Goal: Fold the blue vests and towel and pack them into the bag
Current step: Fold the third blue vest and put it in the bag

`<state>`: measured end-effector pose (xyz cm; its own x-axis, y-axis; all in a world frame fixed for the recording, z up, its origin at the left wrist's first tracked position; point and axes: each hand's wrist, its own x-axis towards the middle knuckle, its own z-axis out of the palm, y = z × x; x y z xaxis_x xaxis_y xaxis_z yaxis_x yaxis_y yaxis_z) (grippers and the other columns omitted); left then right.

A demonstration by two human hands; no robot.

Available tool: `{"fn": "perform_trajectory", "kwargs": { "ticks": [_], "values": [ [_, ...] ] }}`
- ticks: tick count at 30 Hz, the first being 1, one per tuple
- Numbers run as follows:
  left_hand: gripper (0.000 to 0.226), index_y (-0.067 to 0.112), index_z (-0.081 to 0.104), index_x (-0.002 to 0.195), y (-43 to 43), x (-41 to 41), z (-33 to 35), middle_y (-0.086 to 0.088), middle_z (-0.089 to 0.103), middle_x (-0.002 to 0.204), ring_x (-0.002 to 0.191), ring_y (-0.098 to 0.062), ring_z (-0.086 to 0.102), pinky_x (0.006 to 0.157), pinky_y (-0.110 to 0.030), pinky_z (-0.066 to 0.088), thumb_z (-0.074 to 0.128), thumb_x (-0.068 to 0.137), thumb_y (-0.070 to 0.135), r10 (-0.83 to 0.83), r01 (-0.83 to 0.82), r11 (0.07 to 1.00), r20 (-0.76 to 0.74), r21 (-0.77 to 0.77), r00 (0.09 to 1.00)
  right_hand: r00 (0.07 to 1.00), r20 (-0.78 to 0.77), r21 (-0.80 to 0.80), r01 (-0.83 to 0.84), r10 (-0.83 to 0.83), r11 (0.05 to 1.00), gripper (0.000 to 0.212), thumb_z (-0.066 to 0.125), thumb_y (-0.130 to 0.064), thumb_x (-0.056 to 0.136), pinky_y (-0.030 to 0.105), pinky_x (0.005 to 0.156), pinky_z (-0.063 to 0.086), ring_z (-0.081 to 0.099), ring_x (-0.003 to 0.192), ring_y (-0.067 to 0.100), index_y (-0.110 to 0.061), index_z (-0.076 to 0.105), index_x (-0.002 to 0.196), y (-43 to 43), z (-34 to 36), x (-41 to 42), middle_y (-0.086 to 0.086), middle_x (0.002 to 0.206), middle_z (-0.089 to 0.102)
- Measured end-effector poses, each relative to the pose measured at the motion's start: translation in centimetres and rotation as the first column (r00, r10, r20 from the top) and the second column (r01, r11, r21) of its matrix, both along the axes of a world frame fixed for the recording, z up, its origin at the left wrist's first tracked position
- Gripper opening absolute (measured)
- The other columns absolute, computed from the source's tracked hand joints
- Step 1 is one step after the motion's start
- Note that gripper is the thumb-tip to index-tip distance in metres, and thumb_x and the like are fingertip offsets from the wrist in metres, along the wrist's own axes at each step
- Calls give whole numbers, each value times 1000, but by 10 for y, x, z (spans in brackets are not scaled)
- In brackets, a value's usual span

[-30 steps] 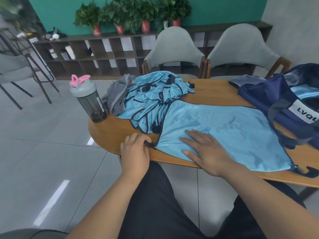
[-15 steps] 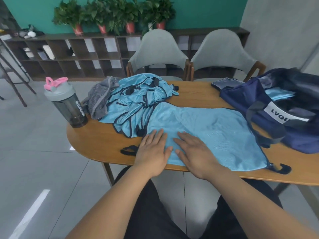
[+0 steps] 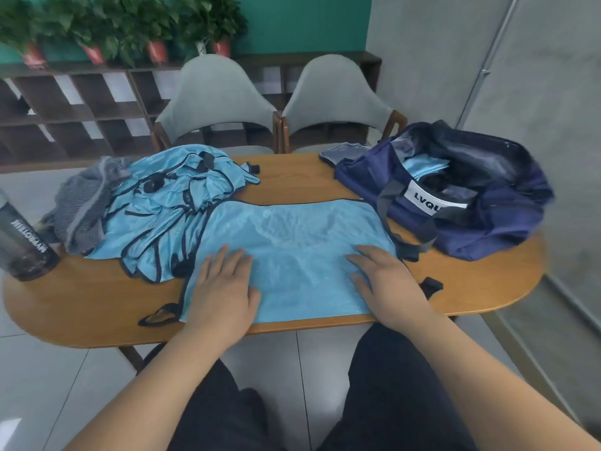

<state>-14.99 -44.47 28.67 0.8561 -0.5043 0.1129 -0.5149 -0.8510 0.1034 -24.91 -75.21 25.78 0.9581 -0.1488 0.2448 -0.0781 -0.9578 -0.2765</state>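
Observation:
A light blue vest [image 3: 292, 242] with dark trim lies spread flat on the wooden table [image 3: 81, 304] in front of me. My left hand [image 3: 224, 288] presses flat on its near left part, fingers straight. My right hand [image 3: 387, 281] lies flat on its near right edge. A crumpled pile of blue vests [image 3: 169, 203] sits at the back left, with a grey striped towel [image 3: 84, 203] beside it. The open navy bag [image 3: 455, 190] stands at the right with folded blue fabric inside.
A dark shaker bottle [image 3: 22, 242] stands at the table's left edge. Two grey chairs [image 3: 221, 102] face me across the table. A low shelf with potted plants [image 3: 107, 24] lines the back wall. A grey wall runs along the right.
My right hand has slid rightwards across the vest, away from my left hand, which stays on the near left part. The view has turned to the right.

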Motion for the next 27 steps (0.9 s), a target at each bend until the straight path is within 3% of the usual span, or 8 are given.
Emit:
{"fn": "perform_trajectory", "kwargs": {
  "ticks": [3, 6, 9, 11, 15, 19, 23, 27],
  "values": [
    [55, 19, 41, 159, -58, -20, 7, 5, 33, 169, 158, -12, 18, 130, -28, 1, 44, 106, 32, -355, 342, 912, -18, -229, 935, 999, 47, 33, -26, 24, 999, 38, 54, -26, 104, 42, 117, 38, 48, 137, 23, -24, 62, 141, 6, -4, 7, -1, 148, 55],
    [62, 26, 32, 163, -107, -28, 7, 10, 25, 171, 157, -9, 15, 127, -22, -2, 48, 107, 47, -501, 465, 854, -124, -234, 857, 993, 106, 121, -58, 45, 991, 34, 54, -14, 103, 31, 111, 40, 54, 128, 23, -16, 65, 136, 6, -1, 6, 2, 136, 61],
    [81, 33, 11, 167, -116, -22, -8, 14, 0, 175, 160, -8, -8, 131, -40, -1, 35, 101, 74, -522, 526, 850, -159, -19, 838, 993, 115, 199, -41, 19, 979, 27, 57, -24, 103, 27, 96, 48, 57, 119, 12, -23, 64, 129, -9, 15, -14, -10, 124, 63],
    [84, 37, 3, 167, -109, -16, -14, 17, -12, 174, 158, -4, -20, 131, -41, -4, 25, 99, 81, -520, 533, 843, -153, 65, 841, 994, 72, 203, -92, 79, 975, 27, 66, -44, 98, 30, 93, 52, 59, 113, 4, -33, 64, 123, -32, 22, -33, -20, 120, 63],
    [83, 41, 1, 167, -97, -5, -15, 20, -17, 172, 155, 0, -25, 131, -41, -4, 21, 98, 83, -535, 551, 833, -187, 44, 824, 985, -8, 181, -168, 172, 969, 46, 79, -66, 82, 29, 99, 52, 57, 124, -2, -40, 70, 120, -74, 25, -60, -26, 132, 61],
    [86, 43, 4, 167, -94, -5, -11, 23, -15, 172, 155, 2, -24, 131, -41, -4, 29, 96, 85, -526, 536, 844, -229, -20, 819, 989, 74, 111, -135, 127, 985, 25, 66, -56, 97, 38, 91, 55, 61, 116, 3, -37, 73, 112, -84, 22, -58, -24, 125, 64],
    [81, 40, 12, 167, -101, -12, -7, 15, -2, 175, 160, -6, -12, 132, -41, -2, 40, 99, 75, -504, 501, 863, -177, -63, 846, 984, 169, 87, -76, 60, 993, 26, 75, -36, 90, 37, 97, 52, 54, 118, 8, -31, 71, 115, -70, 27, -55, -16, 128, 60],
    [50, 23, 57, 148, -113, -23, -18, 0, 44, 163, 154, -22, 34, 128, -42, 23, 34, 108, 43, -528, 530, 842, 42, -98, 848, 981, 111, 4, -160, 158, 987, 60, 80, -49, 83, 34, 114, 37, 43, 138, 16, -29, 62, 136, -59, 31, -52, -7, 148, 47]
  ]
}}
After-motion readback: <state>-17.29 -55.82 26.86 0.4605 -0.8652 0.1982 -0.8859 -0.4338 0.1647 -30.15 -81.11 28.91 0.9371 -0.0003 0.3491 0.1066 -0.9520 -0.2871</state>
